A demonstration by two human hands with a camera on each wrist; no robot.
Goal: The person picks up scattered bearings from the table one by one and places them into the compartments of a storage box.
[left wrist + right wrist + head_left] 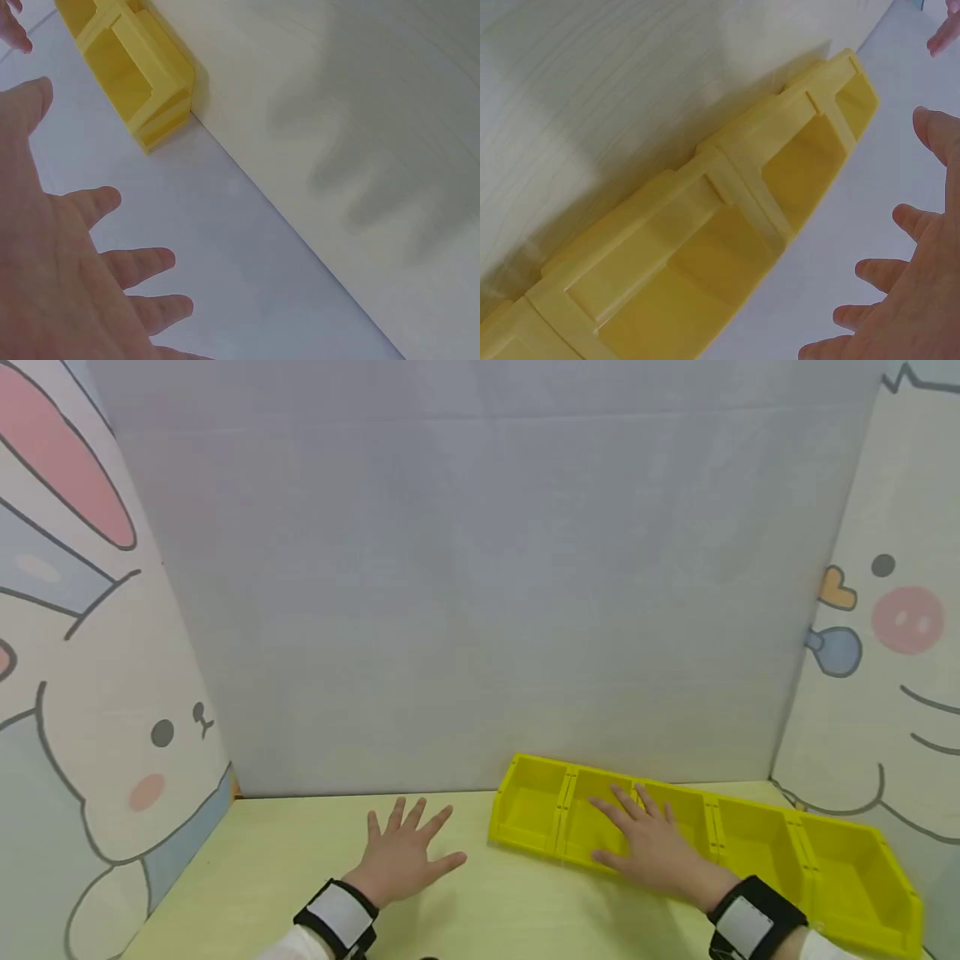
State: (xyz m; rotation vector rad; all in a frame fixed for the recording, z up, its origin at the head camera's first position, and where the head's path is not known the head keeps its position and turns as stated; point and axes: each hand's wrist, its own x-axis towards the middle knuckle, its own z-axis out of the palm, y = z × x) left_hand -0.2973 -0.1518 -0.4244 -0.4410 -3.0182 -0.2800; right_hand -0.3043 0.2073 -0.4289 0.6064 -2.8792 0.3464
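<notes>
Both hands are raised over the table with fingers spread and nothing in them. The left hand (402, 858) hovers over the pale table, left of a row of yellow bins (525, 845). Its shadow falls on the tabletop in the left wrist view, where the end of the bin row (161, 90) also shows. In the head view the right hand (652, 847) appears in front of the second and third bins; the right wrist view shows its fingers apart from the bins (727, 180). The bins stand joined side by side, and their visible compartments hold nothing.
A pale wood-grain table (247, 877) spreads below the hands. Behind it rises a plain light-grey wall (480, 610). Side panels carry a cartoon rabbit (112, 735) on the left and a cartoon pig (885, 693) on the right. A small dark object (429, 957) peeks in at the bottom edge.
</notes>
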